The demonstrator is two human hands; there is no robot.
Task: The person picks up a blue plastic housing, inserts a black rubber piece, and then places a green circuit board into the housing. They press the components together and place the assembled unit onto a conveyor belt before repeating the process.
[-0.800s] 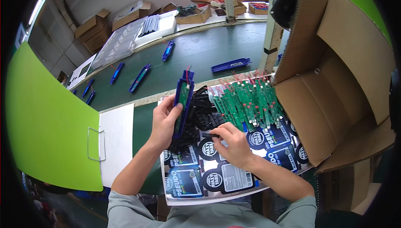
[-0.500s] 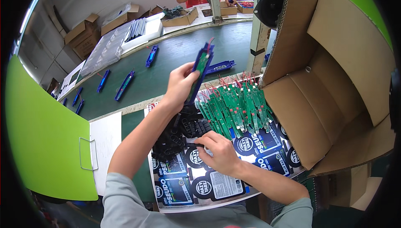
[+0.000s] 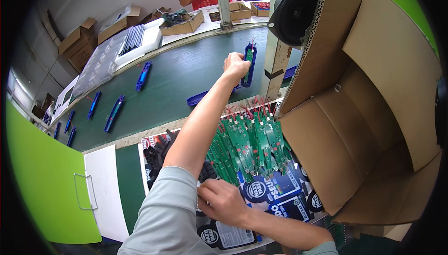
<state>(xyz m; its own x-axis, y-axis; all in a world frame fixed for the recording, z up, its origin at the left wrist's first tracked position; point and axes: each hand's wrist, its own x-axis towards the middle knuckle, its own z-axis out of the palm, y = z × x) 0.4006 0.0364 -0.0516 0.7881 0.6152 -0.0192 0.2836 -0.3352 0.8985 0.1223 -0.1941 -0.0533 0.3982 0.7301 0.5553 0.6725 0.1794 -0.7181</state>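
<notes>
My left hand (image 3: 237, 66) reaches out over the green belt, closed on a long blue plastic housing (image 3: 247, 78). A green circuit board with red wires at its top lies inside that housing. My right hand (image 3: 223, 202) is low over the printed sheet, its fingers curled beside my left sleeve. Whatever it may hold is hidden. Black plastic parts (image 3: 154, 159) lie partly behind my left forearm. A pile of green circuit boards (image 3: 249, 145) with red wires lies right of that forearm. Another blue housing (image 3: 198, 99) rests on the belt below my left hand.
Several blue housings (image 3: 115, 113) lie along the green belt (image 3: 172, 80). An open cardboard box (image 3: 326, 138) stands at the right, beside a post and a black speaker (image 3: 295, 12). A green panel (image 3: 42, 175) is at the left. Across the belt, a person in red holds a tool.
My left hand has carried the blue housing forward and right over the belt. My right hand has drawn back toward me; the black part seen in its fingers is now hidden.
</notes>
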